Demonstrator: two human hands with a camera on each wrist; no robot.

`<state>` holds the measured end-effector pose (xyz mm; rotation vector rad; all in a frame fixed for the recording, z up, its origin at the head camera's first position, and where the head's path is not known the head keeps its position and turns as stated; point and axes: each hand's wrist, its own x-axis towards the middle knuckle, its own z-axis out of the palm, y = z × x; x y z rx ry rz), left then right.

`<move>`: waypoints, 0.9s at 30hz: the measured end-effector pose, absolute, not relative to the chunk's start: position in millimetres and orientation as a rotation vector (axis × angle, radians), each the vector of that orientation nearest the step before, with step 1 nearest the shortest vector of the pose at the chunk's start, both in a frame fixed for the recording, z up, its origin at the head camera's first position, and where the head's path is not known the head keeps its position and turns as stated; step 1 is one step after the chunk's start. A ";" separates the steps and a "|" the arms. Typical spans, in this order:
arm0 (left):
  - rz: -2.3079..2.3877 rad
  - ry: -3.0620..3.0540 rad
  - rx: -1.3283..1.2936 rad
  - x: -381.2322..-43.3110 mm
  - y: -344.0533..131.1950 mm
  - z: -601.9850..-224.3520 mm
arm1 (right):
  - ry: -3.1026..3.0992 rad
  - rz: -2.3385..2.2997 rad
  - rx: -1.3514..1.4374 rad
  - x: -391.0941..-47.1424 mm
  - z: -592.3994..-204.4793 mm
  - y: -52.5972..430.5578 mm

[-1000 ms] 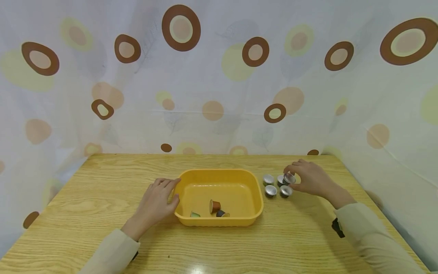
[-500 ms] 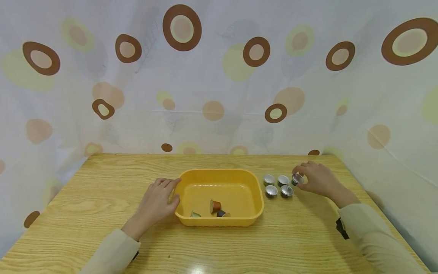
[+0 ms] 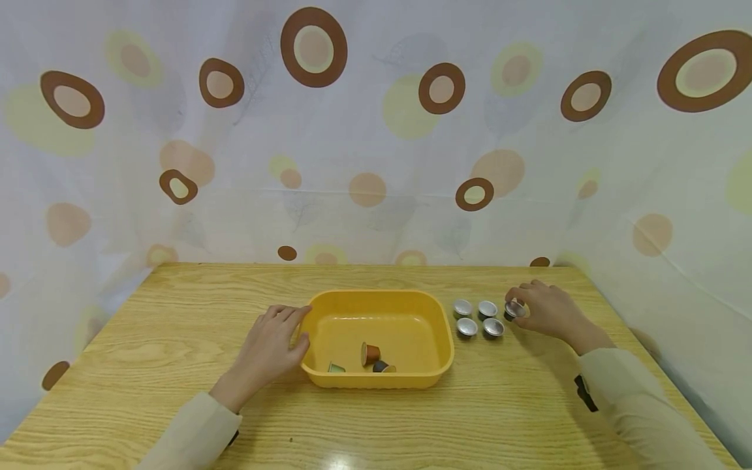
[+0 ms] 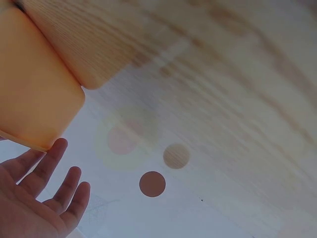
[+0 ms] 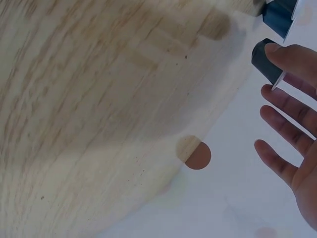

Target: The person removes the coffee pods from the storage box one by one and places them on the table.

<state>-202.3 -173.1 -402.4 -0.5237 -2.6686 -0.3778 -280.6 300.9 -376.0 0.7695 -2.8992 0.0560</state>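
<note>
Four silver-lidded capsules (image 3: 467, 328) stand in a small two-by-two block just right of the yellow tray (image 3: 376, 381), lids up, two far and two near, between the tray's right wall and the right hand (image 3: 551, 313). Inside the tray, toward its near wall, lie an orange-brown capsule (image 3: 371, 354), a dark capsule (image 3: 380, 367) just beside it, and a green capsule (image 3: 335, 368) farther left, partly hidden by the near rim. A patterned cloth (image 3: 376, 130) rises behind the far edge of the wooden table (image 3: 176, 320) and comes round on both sides.

A strip of wood runs between the tray's far rim and that edge; broader stretches spread to the left of the left hand (image 3: 270, 343) and on the near side of the tray. The right hand has a narrower margin to the table's right edge.

The right hand reaches in from the near right, thumb and forefinger pinching a dark-bodied, silver-lidded capsule (image 3: 514, 309) just right of the block, the other fingers spread; whether its base touches the wood is hard to tell. The left hand rests at the tray's left rim, fingers loosely extended and slightly apart, fingertips touching it.
</note>
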 end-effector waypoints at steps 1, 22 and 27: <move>-0.380 -2.668 -0.523 -202.3 -173.0 -402.2 | -2.900 0.053 0.767 -281.2 -376.9 301.1; -0.376 -2.668 -0.521 -202.2 -172.6 -402.0 | -2.940 0.028 0.702 -287.2 -386.8 300.0; -0.374 -2.662 -0.521 -202.6 -172.4 -402.6 | -2.940 0.042 0.687 -289.1 -389.7 300.9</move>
